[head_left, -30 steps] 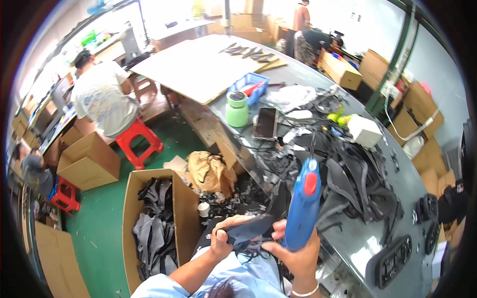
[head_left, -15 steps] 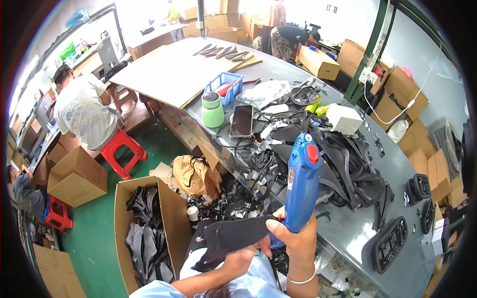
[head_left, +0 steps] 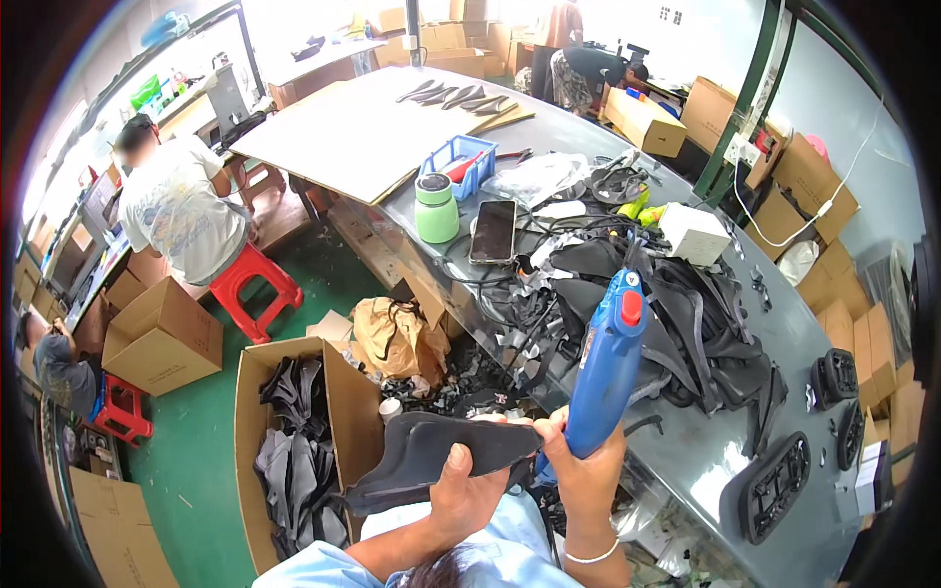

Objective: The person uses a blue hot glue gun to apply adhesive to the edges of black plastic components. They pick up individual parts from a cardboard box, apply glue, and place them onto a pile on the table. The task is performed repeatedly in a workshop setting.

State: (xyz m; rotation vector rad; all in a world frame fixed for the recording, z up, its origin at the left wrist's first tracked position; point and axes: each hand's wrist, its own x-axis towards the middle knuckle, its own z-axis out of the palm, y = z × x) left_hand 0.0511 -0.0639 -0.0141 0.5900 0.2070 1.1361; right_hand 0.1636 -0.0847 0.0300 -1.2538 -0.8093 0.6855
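A dark, curved fabric-like piece [head_left: 410, 459] stretches out to the left in front of my body. My left hand [head_left: 469, 495] is closed on its right half, with the thumb lying on top. My right hand [head_left: 588, 472] wraps round a blue hand-held power tool [head_left: 600, 377] with a red button at its upper end. The tool stands nearly upright, and its lower end is hidden behind my hands. The right tip of the dark piece meets the fingers of my right hand beside the tool.
A cardboard box [head_left: 355, 421] of dark pieces stands at my left. On the metal table [head_left: 676, 446] lie dark strips [head_left: 686, 333], a phone [head_left: 492, 232], a green bottle [head_left: 436, 208], a blue basket [head_left: 459, 167] and black moulded parts [head_left: 769, 487]. A person [head_left: 186, 201] sits on a red stool [head_left: 257, 294].
The dark piece has turned, showing another face and reaching further left. My left hand has opened its thumb onto it. The blue tool has shifted slightly right and tilted.
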